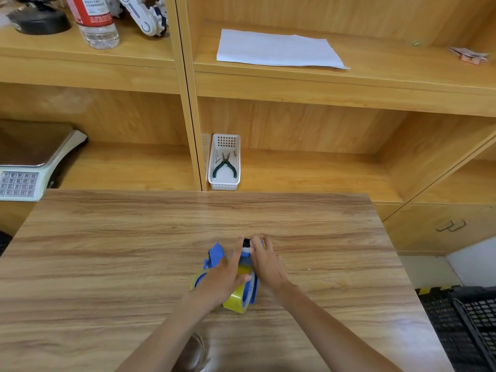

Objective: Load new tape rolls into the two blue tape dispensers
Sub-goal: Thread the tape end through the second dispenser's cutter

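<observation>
Two blue tape dispensers lie on the wooden table. The nearer dispenser carries a yellow tape roll and sits between my hands. My left hand rests over its roll and body, thumb on the roll. My right hand grips its front end, fingers at the black and white blade part. The second dispenser lies just left, partly hidden under my left hand, with a yellow roll edge showing.
A white basket with green pliers stands on the shelf behind the table. A scale sits at the left. Black crates are on the floor at the right. A clear tape roll lies under my left forearm.
</observation>
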`<act>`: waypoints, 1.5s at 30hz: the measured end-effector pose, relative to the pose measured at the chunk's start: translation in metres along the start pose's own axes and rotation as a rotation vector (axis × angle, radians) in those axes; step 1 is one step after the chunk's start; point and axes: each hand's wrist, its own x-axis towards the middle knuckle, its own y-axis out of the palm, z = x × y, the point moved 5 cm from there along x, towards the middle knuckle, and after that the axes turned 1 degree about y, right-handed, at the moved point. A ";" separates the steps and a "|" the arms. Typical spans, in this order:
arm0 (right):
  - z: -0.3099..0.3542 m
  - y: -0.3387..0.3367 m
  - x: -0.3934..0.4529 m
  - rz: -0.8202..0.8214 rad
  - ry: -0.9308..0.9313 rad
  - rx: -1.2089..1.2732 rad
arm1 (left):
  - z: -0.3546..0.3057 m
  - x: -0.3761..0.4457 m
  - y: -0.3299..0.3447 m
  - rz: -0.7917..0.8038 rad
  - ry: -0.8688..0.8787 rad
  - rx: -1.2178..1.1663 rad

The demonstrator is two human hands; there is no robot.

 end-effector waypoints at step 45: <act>-0.011 -0.015 0.018 -0.010 0.145 0.172 | 0.016 -0.005 0.023 0.102 -0.001 0.108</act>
